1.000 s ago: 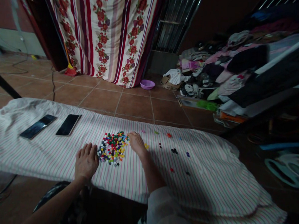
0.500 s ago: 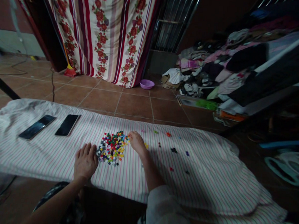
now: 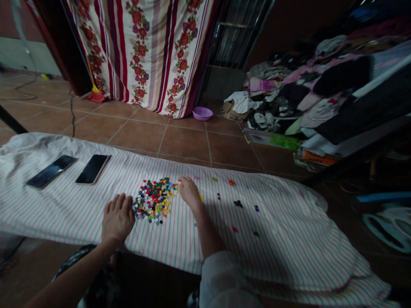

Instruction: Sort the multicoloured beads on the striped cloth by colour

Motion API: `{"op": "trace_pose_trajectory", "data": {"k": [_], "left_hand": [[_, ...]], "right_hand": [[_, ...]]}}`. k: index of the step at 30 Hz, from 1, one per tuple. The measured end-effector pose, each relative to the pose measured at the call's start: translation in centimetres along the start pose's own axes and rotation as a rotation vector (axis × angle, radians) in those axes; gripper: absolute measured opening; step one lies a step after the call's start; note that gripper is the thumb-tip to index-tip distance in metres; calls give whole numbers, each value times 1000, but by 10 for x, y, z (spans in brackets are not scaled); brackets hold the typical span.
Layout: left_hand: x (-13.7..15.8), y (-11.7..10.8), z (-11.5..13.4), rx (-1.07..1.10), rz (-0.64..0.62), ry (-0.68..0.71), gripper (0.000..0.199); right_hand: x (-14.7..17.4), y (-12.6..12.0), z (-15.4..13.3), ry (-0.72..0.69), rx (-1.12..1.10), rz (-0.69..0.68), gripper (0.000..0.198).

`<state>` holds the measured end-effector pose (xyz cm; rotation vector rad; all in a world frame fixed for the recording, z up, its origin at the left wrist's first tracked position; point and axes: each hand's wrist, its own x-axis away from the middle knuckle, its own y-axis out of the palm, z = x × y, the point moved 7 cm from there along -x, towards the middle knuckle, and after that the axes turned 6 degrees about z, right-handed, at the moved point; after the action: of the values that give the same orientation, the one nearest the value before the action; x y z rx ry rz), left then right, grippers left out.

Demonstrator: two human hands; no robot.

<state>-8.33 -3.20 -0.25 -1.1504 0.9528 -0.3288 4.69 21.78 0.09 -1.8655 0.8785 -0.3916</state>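
Note:
A pile of small multicoloured bead-like pieces is spread on a striped cloth. My left hand lies flat, palm down, at the pile's left edge, its fingers stretched out. Over at the pile's right edge, my right hand has its fingers curled and pressed together, close to a few orange and yellow pieces. Whatever is between those fingertips is too small to make out. Right of this hand, small groups sorted by colour lie apart: orange pieces, black pieces, blue pieces and red pieces. My right forearm partly covers some yellow pieces.
Two phones, one farther left and one nearer the pile, lie on the cloth. Beyond the cloth are a tiled floor, a purple basin, a floral curtain and a heap of clothes.
My right hand has drawn slightly right, away from the pile's edge, with its fingers still curled. My left hand stays in place. The view has shifted a little.

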Motion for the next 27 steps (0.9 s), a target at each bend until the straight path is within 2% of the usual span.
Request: {"op": "trace_pose_trajectory", "data": {"k": [5,15,20,24,27], "left_hand": [[0,0,-1,76,-13,-24,42],[-2,-3,2,52,-68,-35,43],[-1,-3,2,43,-68,-32,43],[-1,-3,2,49,-63,-29,43],[-1,-2,1,55,-63,-34,43]], "right_hand": [[0,1,3,-21,11,13,39],[6,-3,-10,-109,-77,9,33],[15,2,-28,-212,-75,-37,22],[22,7,-48,-304,-33,-85,20],[25,8,-58,-322,22,-97,20]]}}
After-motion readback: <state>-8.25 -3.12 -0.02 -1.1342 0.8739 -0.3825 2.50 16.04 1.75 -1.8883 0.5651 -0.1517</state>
